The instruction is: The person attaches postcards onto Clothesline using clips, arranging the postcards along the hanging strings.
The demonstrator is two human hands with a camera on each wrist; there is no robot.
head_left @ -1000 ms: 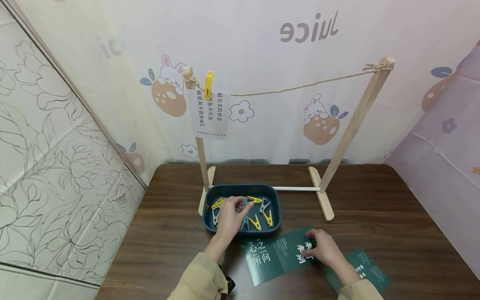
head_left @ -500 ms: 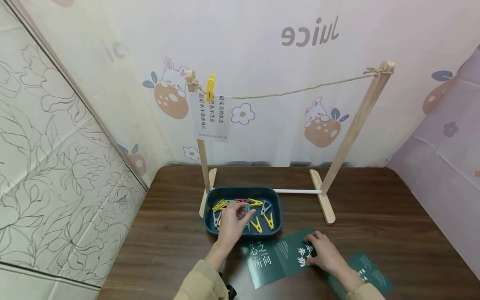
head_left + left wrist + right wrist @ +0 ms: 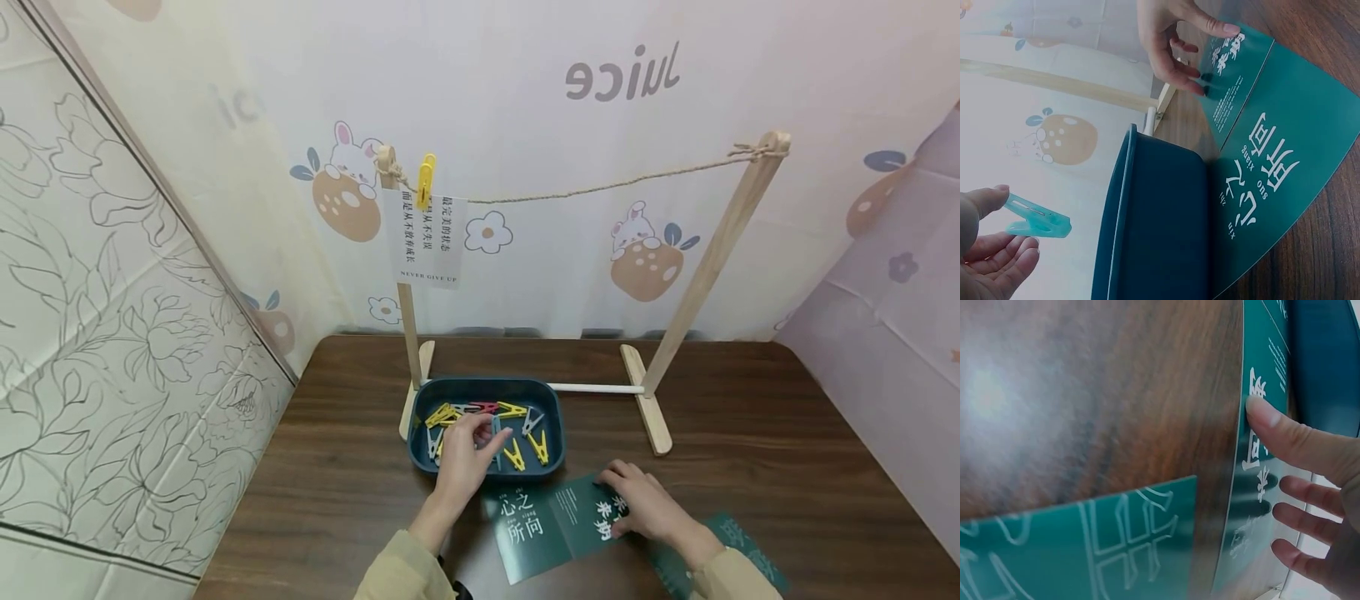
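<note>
In the head view my left hand [image 3: 463,467] is over the dark blue basin [image 3: 525,478]. Between its thumb and fingers it pinches a teal clothespin [image 3: 1040,219], held by the handle end with the jaws pointing away. My right hand [image 3: 647,502] is spread over the right part of a green folded card [image 3: 543,542] with white lettering, which lies on the table in front of the basin. The thumb [image 3: 1263,412] is at the card's near edge in the right wrist view, and the other fingers reach across toward its far edge.
Several yellow, grey and red clothespins [image 3: 538,447] lie in the basin. Behind it stands a wooden rack [image 3: 705,275] with a rope [image 3: 577,193]. A white card [image 3: 427,265] hangs at its left end from a yellow clothespin [image 3: 425,183]. Another green card [image 3: 735,533] lies under my right forearm.
My left hand has lifted slightly with the teal clothespin. The right hand has shifted a little left across the green card, its fingers spreading. The head view has tilted slightly upward.
</note>
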